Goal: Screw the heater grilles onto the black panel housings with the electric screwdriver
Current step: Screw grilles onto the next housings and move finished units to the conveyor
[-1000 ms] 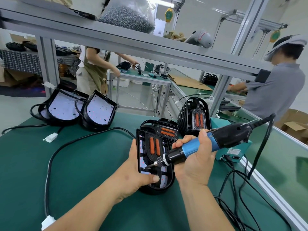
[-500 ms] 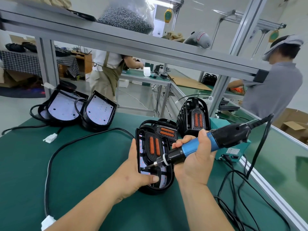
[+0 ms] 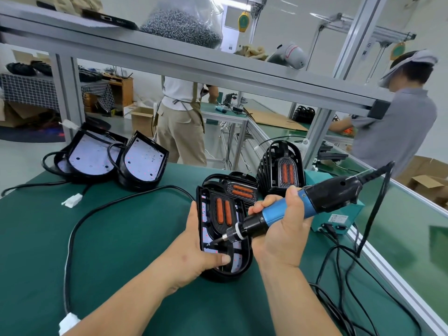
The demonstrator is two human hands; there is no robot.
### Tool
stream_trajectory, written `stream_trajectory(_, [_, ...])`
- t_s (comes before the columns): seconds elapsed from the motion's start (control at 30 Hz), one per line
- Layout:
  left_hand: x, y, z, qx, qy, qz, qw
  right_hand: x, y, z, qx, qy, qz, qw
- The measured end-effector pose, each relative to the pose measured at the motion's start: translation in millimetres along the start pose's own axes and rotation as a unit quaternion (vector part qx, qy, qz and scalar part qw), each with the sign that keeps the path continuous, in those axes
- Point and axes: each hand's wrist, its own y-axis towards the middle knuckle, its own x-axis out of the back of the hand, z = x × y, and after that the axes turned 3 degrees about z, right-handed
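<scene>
A black panel housing [image 3: 238,263] with a grille and two orange heater bars [image 3: 224,211] stands tilted on the green mat in front of me. My left hand [image 3: 194,253] grips its left edge, thumb across the lower inside. My right hand [image 3: 282,229] holds the blue and black electric screwdriver [image 3: 288,210]; its bit touches the lower left inside of the housing. Two more housings with grilles [image 3: 240,187] [image 3: 283,166] wait just behind.
Two open housings with white boards [image 3: 92,154] [image 3: 143,162] sit at the back left, their black cables [image 3: 72,234] and white plugs [image 3: 72,200] trailing over the mat. A teal power box [image 3: 339,218] and cords lie right. Two people work beyond the metal frame.
My hands, the screwdriver and the housing hold the same pose. The person in the background has walked to the right behind the frame.
</scene>
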Motion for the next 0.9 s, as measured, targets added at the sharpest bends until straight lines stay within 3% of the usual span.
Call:
stream_trajectory(0.17, [0,1,-1,0.007,0.001,-0.004,1.000,-1,1,0,0.006,-0.011,0.007,1.000])
stream_trajectory(0.63, [2,1,-3,0.003,0.023,-0.004,1.000,-20,-5,2,0.044,-0.089,0.143,0.985])
stream_trajectory(0.9, [3,1,-4,0.010,0.024,-0.015,1.000,-21,-8,2,0.036,-0.093,0.149,0.984])
